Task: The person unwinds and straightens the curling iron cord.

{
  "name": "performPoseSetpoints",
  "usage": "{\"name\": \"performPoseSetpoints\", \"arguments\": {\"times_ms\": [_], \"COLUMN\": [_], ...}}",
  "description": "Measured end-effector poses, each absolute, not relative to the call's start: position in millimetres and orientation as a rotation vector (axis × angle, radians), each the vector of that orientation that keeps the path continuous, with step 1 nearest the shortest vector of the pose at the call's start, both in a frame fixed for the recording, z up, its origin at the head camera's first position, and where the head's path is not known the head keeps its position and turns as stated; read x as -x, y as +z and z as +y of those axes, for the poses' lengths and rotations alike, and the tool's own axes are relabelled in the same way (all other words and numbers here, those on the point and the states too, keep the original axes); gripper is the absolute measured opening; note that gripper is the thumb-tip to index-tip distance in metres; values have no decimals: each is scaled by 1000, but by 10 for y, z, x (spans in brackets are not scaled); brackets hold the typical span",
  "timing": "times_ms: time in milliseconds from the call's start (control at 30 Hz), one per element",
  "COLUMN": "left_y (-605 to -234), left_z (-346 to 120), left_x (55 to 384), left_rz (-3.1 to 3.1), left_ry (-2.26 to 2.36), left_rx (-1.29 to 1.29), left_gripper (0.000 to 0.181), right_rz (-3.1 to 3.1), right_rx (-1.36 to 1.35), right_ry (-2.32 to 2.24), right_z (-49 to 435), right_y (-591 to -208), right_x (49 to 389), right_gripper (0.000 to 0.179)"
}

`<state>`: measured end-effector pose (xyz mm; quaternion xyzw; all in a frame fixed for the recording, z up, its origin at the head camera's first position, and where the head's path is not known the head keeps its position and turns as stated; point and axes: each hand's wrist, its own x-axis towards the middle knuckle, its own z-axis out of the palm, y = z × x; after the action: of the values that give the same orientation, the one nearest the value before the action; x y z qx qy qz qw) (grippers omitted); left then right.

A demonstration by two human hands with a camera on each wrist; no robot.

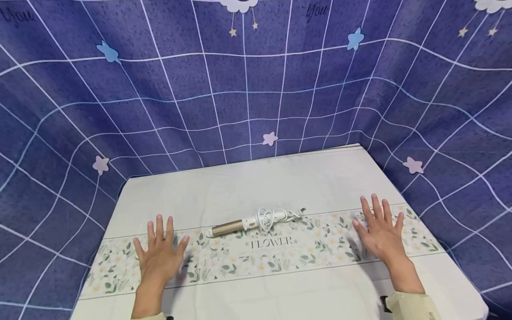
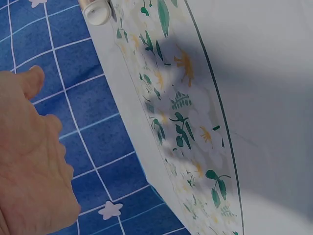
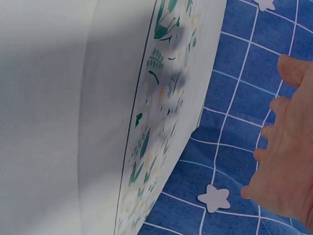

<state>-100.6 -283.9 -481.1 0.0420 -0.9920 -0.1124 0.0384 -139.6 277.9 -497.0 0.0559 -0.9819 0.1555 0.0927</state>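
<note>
A white and gold curling iron (image 1: pixel 227 228) lies on the table near its middle, its white cord (image 1: pixel 267 218) wound round the handle and the plug end pointing right. To its left, my left hand (image 1: pixel 159 262) is held over the flowered band with fingers spread, touching nothing that I can see. My right hand (image 1: pixel 382 235) is spread in the same way on the far right, apart from the iron. In the left wrist view the left hand (image 2: pixel 36 156) shows at the edge, with the iron's tip (image 2: pixel 99 13) at the top. The right wrist view shows the right hand (image 3: pixel 286 152) alone.
The white tablecloth (image 1: pixel 256 182) carries a band of printed flowers with the word FLOWER. A blue curtain (image 1: pixel 256 102) with white grid lines and stars surrounds the table at the back and both sides.
</note>
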Motion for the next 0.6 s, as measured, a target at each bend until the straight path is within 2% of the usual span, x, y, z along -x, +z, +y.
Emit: {"name": "performPoseSetpoints", "arguments": {"times_ms": [600], "left_y": [-4783], "left_z": [-2612], "left_x": [1055], "left_rz": [-2997], "left_ry": [-437], "left_rx": [-107], "left_gripper": [79], "right_rz": [-2872], "right_rx": [-226], "right_ry": [509], "right_z": [2511], "right_y": [-4975], "right_x": [1431], "right_gripper": [70]}}
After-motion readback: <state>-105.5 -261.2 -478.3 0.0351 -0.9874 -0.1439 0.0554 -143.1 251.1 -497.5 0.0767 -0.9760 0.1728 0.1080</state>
